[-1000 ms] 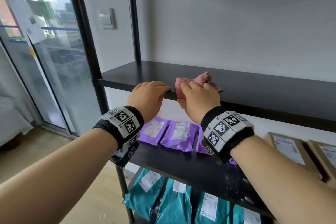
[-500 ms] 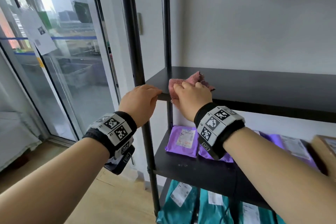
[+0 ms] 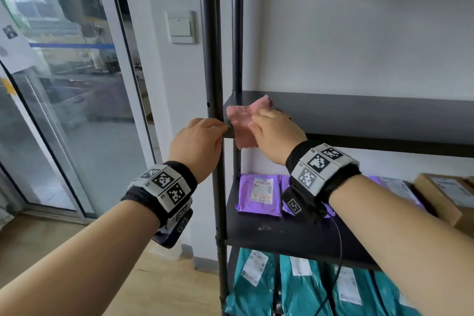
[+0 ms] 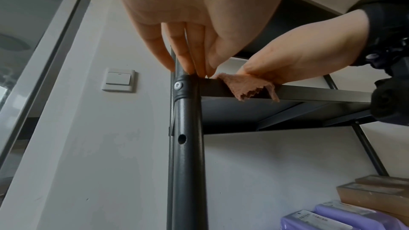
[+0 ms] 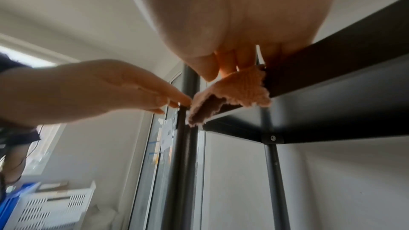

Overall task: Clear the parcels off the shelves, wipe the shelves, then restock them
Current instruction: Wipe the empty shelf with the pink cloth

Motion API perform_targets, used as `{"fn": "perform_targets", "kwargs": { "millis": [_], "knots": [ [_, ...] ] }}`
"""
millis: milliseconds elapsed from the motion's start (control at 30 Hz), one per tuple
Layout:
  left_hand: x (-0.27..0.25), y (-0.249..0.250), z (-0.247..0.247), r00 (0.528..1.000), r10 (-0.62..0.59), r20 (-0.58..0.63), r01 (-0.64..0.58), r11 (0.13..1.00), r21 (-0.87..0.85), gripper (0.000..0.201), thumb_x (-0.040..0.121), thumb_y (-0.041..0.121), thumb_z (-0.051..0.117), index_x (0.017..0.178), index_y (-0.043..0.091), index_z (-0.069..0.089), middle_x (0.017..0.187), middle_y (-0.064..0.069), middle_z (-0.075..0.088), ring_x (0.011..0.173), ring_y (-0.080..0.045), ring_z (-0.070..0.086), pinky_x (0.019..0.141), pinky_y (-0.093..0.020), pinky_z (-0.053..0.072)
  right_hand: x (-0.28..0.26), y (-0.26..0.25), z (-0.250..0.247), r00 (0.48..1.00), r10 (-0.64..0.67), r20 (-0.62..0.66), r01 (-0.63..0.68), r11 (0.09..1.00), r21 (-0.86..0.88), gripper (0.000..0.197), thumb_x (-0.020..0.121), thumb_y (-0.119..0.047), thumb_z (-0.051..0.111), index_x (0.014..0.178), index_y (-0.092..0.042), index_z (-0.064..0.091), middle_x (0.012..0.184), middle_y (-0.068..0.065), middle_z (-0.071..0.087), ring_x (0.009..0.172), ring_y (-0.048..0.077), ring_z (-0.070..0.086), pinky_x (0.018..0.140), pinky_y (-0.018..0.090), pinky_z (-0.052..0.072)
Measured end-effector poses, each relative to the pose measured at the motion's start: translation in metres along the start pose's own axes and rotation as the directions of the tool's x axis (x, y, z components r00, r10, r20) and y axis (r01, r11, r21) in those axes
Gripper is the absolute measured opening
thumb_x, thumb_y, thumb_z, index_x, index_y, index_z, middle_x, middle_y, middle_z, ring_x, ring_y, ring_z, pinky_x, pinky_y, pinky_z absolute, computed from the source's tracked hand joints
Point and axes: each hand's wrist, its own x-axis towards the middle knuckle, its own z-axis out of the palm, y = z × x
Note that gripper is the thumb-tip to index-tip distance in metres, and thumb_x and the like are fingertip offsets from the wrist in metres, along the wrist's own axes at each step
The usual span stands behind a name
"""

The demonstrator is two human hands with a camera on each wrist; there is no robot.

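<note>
- The upper shelf (image 3: 372, 115) is carrying no parcels in view; a pink cloth (image 3: 243, 120) is lying on its left front corner, just beside the front post (image 3: 214, 84), with one edge draping over the shelf's front lip.
- The right hand (image 3: 278, 133) is pressing down on the cloth from above. The right wrist view is showing the fingertips (image 5: 230, 60) bearing on the fabric at the lip; whether the thumb is pinching the cloth or merely pressing, I cannot tell.
- The left hand (image 3: 196, 146) is resting at the same corner, its straight fingers (image 4: 188, 55) touching the post and the shelf edge. This grip is holding nothing.
- Purple parcels (image 3: 259, 194) and cardboard boxes (image 3: 446, 195) are lying on the shelf below the upper shelf; teal parcels (image 3: 295, 287) are sitting lower again.
- Judgement: the wiping step is being carried out on the upper shelf, and the lower shelves are awaiting clearing.
- Handling, as a judgement: the cloth is appearing soft, limp and light. It is likely bunching under a loose hold, so a flat palm over its middle is suiting it best.
- The purple parcels are looking like thin, slick plastic mailers, probably light and floppy. Taking them by an edge or under the flat side is advisable.
- The boxes are appearing stiff and are best taken by opposite sides.
</note>
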Motion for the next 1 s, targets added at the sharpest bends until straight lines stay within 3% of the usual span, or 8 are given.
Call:
{"fn": "perform_targets", "kwargs": {
  "millis": [133, 267, 467, 633, 700, 767, 1000],
  "knots": [
    [-0.003, 0.001, 0.003, 1.0, -0.003, 0.013, 0.003, 1.0, -0.001, 0.033, 0.094, 0.012, 0.045, 0.117, 0.02, 0.066, 0.125, 0.008, 0.061, 0.119, -0.023, 0.049, 0.091, -0.034, 0.045, 0.005, -0.005, -0.001, 0.994, -0.048, 0.098, 0.051, 0.998, -0.022, 0.038, 0.101, -0.026, 0.03, 0.128, -0.006, 0.048, 0.145, 0.009, 0.039, 0.134, 0.027, 0.033, 0.109, 0.04, 0.03],
    [-0.004, -0.002, -0.002, 0.999, -0.03, 0.024, 0.031, 0.999, -0.017, 0.035, 0.095, 0.013, 0.042, 0.122, 0.02, 0.063, 0.128, 0.007, 0.059, 0.121, -0.021, 0.049, 0.095, -0.032, 0.043, 0.02, -0.015, -0.004, 0.985, -0.062, 0.16, 0.07, 0.997, -0.043, 0.032, 0.1, -0.019, 0.032, 0.121, -0.006, 0.054, 0.134, 0.013, 0.05, 0.122, 0.029, 0.046, 0.1, 0.036, 0.039],
    [-0.009, 0.001, -0.013, 0.997, -0.072, 0.0, 0.072, 0.997, -0.007, 0.037, 0.096, 0.013, 0.04, 0.128, 0.021, 0.058, 0.13, 0.005, 0.057, 0.123, -0.022, 0.047, 0.09, -0.031, 0.042, 0.026, -0.022, -0.008, 0.977, -0.086, 0.193, 0.092, 0.995, -0.023, 0.035, 0.101, -0.02, 0.031, 0.127, -0.007, 0.05, 0.135, 0.014, 0.049, 0.122, 0.026, 0.047, 0.095, 0.03, 0.035],
    [-0.004, 0.005, -0.011, 1.0, 0.014, 0.003, -0.014, 1.0, 0.021, 0.038, 0.095, 0.012, 0.04, 0.126, 0.022, 0.059, 0.129, 0.007, 0.058, 0.12, -0.022, 0.048, 0.097, -0.036, 0.042, 0.018, -0.009, -0.007, 0.994, -0.08, 0.075, 0.075, 0.995, 0.07, 0.037, 0.1, -0.031, 0.033, 0.124, -0.012, 0.055, 0.133, 0.01, 0.051, 0.119, 0.03, 0.049, 0.1, 0.037, 0.039],
    [-0.001, 0.007, -0.009, 1.0, 0.024, 0.005, -0.024, 0.999, 0.033, 0.039, 0.094, 0.013, 0.041, 0.127, 0.023, 0.058, 0.13, 0.008, 0.057, 0.122, -0.022, 0.046, 0.098, -0.036, 0.041, 0.011, -0.003, -0.005, 1.0, 0.002, 0.009, -0.002, 1.0, 0.019, 0.038, 0.1, -0.032, 0.03, 0.121, -0.011, 0.054, 0.128, 0.012, 0.053, 0.118, 0.031, 0.048, 0.098, 0.038, 0.04],
    [0.001, 0.009, -0.009, 0.999, 0.03, 0.021, -0.031, 0.998, 0.053, 0.04, 0.095, 0.013, 0.041, 0.13, 0.024, 0.056, 0.133, 0.009, 0.055, 0.123, -0.021, 0.045, 0.098, -0.035, 0.039, 0.008, -0.001, -0.002, 0.999, 0.029, 0.021, -0.028, 0.998, -0.063, 0.04, 0.101, -0.031, 0.027, 0.122, -0.009, 0.051, 0.13, 0.015, 0.052, 0.121, 0.031, 0.046, 0.099, 0.038, 0.036],
    [0.003, 0.01, -0.009, 0.997, 0.004, 0.079, -0.013, 0.993, 0.116, 0.04, 0.097, 0.021, 0.038, 0.134, 0.027, 0.05, 0.139, 0.013, 0.047, 0.128, -0.017, 0.037, 0.1, -0.029, 0.033, 0.006, -0.014, -0.005, 0.997, -0.076, 0.014, 0.077, 0.991, -0.113, 0.043, 0.101, -0.031, 0.025, 0.11, -0.01, 0.06, 0.121, 0.011, 0.062, 0.114, 0.03, 0.052, 0.104, 0.039, 0.032]
  ]
}}
